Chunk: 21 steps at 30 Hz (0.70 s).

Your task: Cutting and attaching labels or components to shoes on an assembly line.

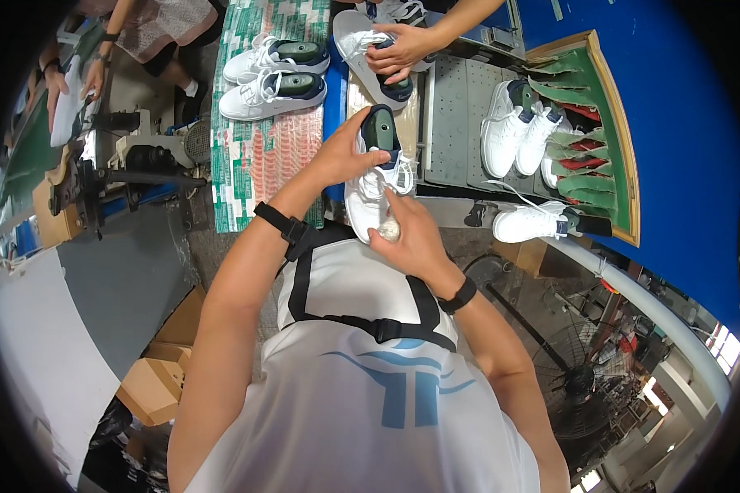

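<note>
A white sneaker (359,204) is held in front of my body, toe toward me, its dark green insole (379,130) showing in the opening. My left hand (343,156) grips it around the collar from the left, thumb over the edge by the tongue. My right hand (419,237) is closed on a small whitish wad (389,230) at the right side of the toe. The wad's material cannot be made out. Loose white laces (396,178) lie across the shoe beside my right fingers.
Two white sneakers (271,97) stand on a patterned sheet (233,177) at left. A co-worker's hand (403,53) rests on another sneaker (355,41) just beyond mine. At right, more sneakers (503,135) stand by green flaps (580,148); one sneaker (528,223) lies nearer. A fan (580,382) stands behind my right arm.
</note>
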Available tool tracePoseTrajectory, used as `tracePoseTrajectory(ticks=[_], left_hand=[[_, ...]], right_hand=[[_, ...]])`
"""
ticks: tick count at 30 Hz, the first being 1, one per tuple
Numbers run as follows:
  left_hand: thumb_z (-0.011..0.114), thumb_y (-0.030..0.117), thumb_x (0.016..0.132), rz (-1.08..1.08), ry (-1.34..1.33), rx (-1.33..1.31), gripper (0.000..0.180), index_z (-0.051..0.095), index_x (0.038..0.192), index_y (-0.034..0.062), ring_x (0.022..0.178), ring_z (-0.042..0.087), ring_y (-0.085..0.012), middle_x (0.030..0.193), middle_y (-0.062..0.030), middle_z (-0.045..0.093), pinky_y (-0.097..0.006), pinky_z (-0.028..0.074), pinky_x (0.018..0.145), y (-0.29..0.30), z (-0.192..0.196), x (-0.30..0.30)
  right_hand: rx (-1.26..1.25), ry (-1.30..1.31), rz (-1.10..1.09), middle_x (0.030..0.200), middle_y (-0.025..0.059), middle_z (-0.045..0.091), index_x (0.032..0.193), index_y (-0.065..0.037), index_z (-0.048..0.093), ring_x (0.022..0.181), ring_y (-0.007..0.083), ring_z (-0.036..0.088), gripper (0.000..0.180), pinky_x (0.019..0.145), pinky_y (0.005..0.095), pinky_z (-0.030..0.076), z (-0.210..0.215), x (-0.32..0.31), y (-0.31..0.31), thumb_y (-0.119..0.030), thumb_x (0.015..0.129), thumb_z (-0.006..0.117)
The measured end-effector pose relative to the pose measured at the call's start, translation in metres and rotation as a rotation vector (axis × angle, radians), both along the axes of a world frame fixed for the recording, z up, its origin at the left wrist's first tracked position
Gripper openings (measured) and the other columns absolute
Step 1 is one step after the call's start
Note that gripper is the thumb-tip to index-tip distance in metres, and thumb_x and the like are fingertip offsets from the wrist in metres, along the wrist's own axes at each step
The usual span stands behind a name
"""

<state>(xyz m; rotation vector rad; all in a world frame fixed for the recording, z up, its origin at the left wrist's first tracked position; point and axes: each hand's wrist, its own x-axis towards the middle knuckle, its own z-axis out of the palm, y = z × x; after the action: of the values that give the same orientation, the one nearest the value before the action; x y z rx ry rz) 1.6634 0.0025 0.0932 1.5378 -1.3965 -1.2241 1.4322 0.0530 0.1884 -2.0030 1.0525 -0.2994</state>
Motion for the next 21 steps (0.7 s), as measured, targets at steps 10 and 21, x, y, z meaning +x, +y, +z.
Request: tracePoseTrajectory(ticks=[10, 21], left_hand=[[0.096, 0.046, 0.076, -0.047, -0.018, 0.061, 0.125, 0.027, 0.167, -0.0031, 0.154, 0.042, -0.0406, 0.164, -0.0304, 0.043, -0.043, 0.037, 0.126, -0.002, 0.008, 0.000], [0.095, 0.046, 0.078, -0.029, -0.069, 0.073, 0.122, 0.027, 0.167, -0.0038, 0.153, 0.044, -0.0407, 0.163, -0.0320, 0.044, -0.042, 0.037, 0.125, 0.000, 0.005, -0.004]], right_hand=[[-0.188, 0.037, 0.009, 0.103, 0.0222, 0.066, 0.143, 0.011, 0.058, 0.098, 0.0402, 0.065, 0.081, 0.089, 0.0474, 0.053, -0.006, -0.003, 0.012, -0.029, 0.077, 0.084], [-0.154, 0.127, 0.106, 0.107, 0.0238, 0.068, 0.139, 0.012, 0.061, 0.101, 0.0413, 0.065, 0.078, 0.093, 0.0485, 0.052, 0.001, 0.003, 0.006, -0.031, 0.078, 0.083]])
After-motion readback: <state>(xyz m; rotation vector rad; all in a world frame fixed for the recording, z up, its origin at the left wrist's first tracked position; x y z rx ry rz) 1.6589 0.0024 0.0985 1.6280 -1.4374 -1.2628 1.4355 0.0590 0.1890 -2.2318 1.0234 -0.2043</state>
